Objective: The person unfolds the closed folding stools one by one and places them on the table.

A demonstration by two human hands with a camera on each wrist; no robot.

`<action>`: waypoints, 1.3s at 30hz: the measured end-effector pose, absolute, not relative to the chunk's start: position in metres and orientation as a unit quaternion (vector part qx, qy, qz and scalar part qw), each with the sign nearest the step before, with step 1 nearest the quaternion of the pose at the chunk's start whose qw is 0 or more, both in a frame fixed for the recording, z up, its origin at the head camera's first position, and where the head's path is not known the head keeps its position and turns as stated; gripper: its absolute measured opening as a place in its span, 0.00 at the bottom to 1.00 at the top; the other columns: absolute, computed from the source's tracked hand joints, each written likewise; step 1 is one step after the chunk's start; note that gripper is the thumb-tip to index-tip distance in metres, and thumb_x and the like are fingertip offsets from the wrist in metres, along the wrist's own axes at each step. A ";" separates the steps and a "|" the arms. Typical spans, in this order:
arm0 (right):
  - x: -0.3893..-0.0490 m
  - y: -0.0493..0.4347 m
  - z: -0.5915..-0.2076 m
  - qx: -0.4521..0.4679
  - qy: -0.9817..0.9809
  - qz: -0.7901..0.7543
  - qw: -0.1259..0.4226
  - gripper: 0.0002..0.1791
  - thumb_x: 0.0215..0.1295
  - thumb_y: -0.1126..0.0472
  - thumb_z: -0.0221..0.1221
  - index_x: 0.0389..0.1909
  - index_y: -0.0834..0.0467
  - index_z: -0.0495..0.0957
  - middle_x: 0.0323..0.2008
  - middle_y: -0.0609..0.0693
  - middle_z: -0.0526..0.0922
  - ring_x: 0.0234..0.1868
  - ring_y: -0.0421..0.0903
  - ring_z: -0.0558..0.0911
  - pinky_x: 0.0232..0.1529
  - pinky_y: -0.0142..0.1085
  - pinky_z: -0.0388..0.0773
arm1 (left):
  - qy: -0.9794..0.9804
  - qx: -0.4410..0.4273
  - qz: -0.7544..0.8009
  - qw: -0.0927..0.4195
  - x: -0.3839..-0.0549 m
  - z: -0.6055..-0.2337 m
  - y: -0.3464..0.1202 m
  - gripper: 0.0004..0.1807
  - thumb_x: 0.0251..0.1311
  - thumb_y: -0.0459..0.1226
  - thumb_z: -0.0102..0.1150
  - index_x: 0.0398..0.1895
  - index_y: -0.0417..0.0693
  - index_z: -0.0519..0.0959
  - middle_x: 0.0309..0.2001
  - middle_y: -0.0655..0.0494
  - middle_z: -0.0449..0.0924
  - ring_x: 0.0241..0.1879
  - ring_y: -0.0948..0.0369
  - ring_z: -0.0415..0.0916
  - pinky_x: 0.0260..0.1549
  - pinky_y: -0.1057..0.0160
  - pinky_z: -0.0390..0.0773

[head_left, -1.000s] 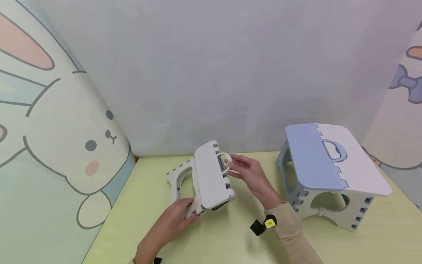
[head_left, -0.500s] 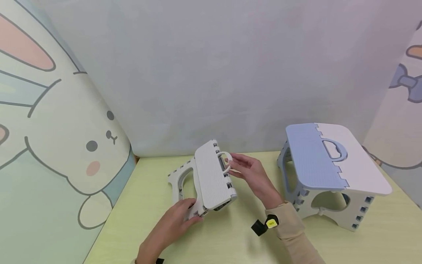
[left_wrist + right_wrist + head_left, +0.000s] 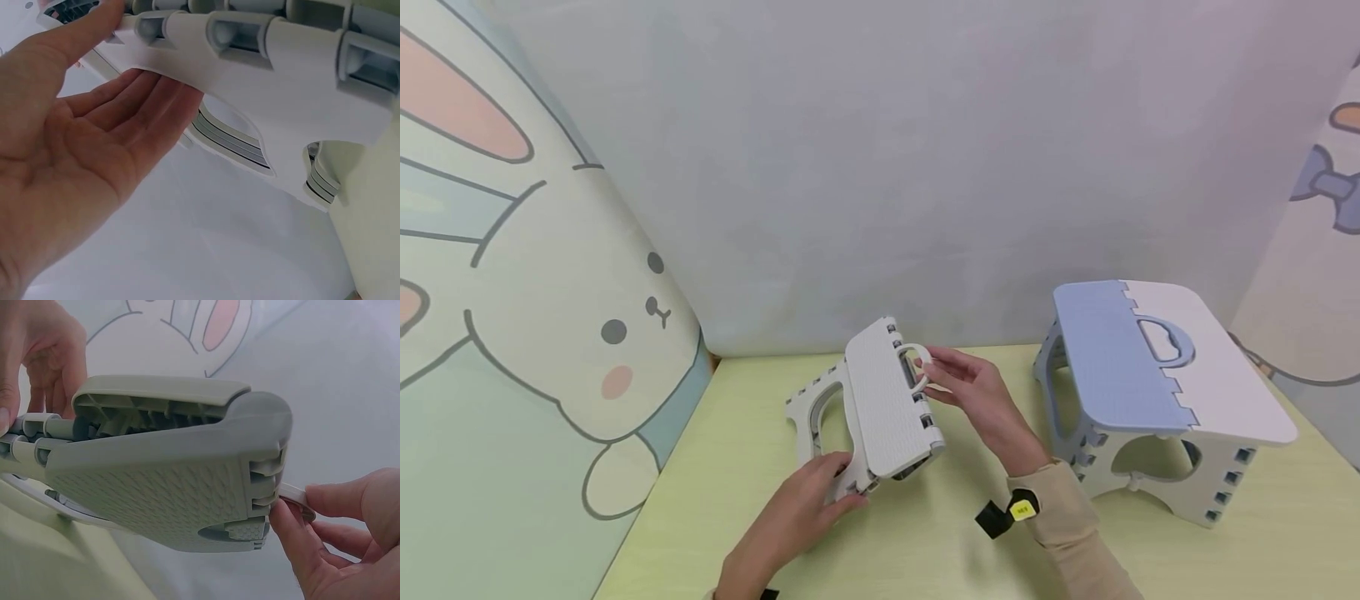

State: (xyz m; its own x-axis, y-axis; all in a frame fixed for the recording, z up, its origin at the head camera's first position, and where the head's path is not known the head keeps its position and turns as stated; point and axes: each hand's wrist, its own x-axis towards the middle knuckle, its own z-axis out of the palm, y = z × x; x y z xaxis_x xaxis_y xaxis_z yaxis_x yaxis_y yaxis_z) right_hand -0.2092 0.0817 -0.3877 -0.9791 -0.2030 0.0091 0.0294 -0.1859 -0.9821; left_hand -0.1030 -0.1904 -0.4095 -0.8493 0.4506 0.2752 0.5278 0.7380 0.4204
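A pale grey-white folding stool [image 3: 887,404], folded flat with its legs apart from the top, is held tilted over the green table [image 3: 917,542]. My left hand [image 3: 808,500] grips the leg panel at its near left end. In the left wrist view the thumb lies over the hinged edge, while the fingers reach beneath the leg panel [image 3: 294,106]. On the other side, my right hand [image 3: 981,404] pinches the white loop handle [image 3: 294,492] between thumb and fingers. The right wrist view shows the ribbed underside and textured face [image 3: 156,487] of the folded top.
An unfolded stool [image 3: 1112,358] with a blue and white top stands upright at the right, close to my right forearm. A grey-white wall [image 3: 925,167] rises behind the table. Rabbit-printed panels [image 3: 550,292] stand at the sides.
The head view has shifted a little, so everything sits slightly further right in it. Both hands keep the same hold, and the folded stool stays at nearly the same tilt.
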 end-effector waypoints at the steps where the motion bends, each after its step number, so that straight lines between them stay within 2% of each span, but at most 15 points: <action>1: -0.209 0.082 -0.387 -0.069 0.634 -0.767 0.075 0.26 0.71 0.62 0.65 0.67 0.64 0.74 0.58 0.63 0.80 0.53 0.45 0.84 0.53 0.40 0.83 | -0.929 -0.263 -0.248 0.078 -0.103 -0.409 -0.190 0.23 0.60 0.44 0.73 0.54 0.42 0.79 0.46 0.56 0.83 0.40 0.63 0.77 0.37 0.63 0.80; 8: -0.207 0.083 -0.385 -0.070 0.636 -0.765 0.070 0.26 0.71 0.62 0.65 0.67 0.64 0.75 0.58 0.63 0.80 0.54 0.47 0.84 0.53 0.40 0.83 | -0.925 -0.271 -0.247 0.095 -0.101 -0.409 -0.188 0.23 0.60 0.44 0.73 0.53 0.44 0.78 0.44 0.58 0.82 0.38 0.64 0.75 0.33 0.66 0.78; 16: -0.206 0.083 -0.384 -0.077 0.630 -0.769 0.070 0.25 0.72 0.61 0.64 0.67 0.64 0.74 0.59 0.65 0.79 0.57 0.54 0.82 0.53 0.41 0.83 | -0.926 -0.270 -0.241 0.106 -0.098 -0.411 -0.186 0.23 0.57 0.43 0.75 0.51 0.44 0.78 0.42 0.60 0.80 0.37 0.66 0.74 0.34 0.67 0.77; 27: -0.203 0.084 -0.378 -0.075 0.626 -0.773 0.062 0.24 0.72 0.62 0.64 0.66 0.63 0.76 0.58 0.62 0.81 0.52 0.46 0.85 0.53 0.41 0.83 | -0.928 -0.264 -0.247 0.091 -0.096 -0.409 -0.182 0.22 0.58 0.44 0.75 0.50 0.44 0.77 0.40 0.61 0.78 0.35 0.68 0.71 0.32 0.69 0.76; 39: -0.202 0.084 -0.372 -0.078 0.625 -0.774 0.063 0.25 0.71 0.61 0.66 0.67 0.62 0.76 0.60 0.60 0.80 0.55 0.45 0.84 0.53 0.40 0.83 | -0.925 -0.266 -0.258 0.086 -0.095 -0.407 -0.178 0.21 0.60 0.45 0.73 0.49 0.45 0.77 0.39 0.61 0.79 0.34 0.68 0.72 0.30 0.71 0.76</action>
State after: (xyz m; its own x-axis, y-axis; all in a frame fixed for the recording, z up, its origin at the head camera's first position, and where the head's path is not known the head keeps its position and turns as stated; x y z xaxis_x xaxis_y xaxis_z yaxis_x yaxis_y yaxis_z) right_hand -0.2015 0.0836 -0.3722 -0.9797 -0.1961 0.0420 0.0003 -0.2109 -0.9775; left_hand -0.0948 -0.1784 -0.4070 -0.8439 0.4473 0.2964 0.5361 0.7253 0.4318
